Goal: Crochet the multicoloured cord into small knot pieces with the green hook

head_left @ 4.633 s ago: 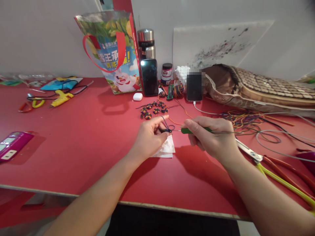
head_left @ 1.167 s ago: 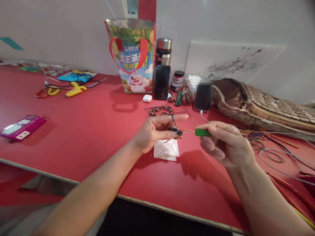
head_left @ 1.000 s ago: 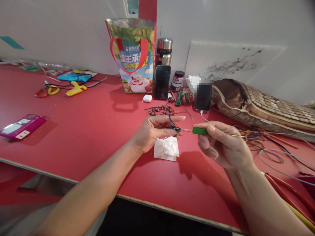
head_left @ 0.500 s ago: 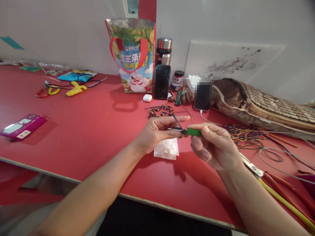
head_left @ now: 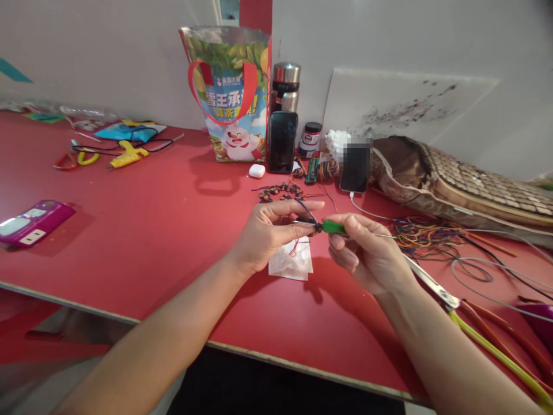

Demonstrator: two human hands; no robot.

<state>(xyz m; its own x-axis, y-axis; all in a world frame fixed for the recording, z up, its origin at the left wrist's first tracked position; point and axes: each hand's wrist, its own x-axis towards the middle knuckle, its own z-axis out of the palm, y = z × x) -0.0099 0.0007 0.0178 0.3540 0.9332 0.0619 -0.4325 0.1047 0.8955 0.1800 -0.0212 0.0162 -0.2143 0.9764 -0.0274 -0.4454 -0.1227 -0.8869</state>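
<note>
Working our green tool (head_left: 334, 227) thru knotted cord (head_left: 318, 228)
Our L hand (head_left: 263, 237) pinches cord, R hand (head_left: 368, 249) grips tool; next move prob. needs steady L hold.

Bare red tabletop (head_left: 164, 242) lies open leftward; scissors (head_left: 453, 302) obstruct the right.

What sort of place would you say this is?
Probably a craft worktable, at home or in a small shop: a loose heap of coloured cords, large scissors and a yellow glue gun lie on it.
</note>
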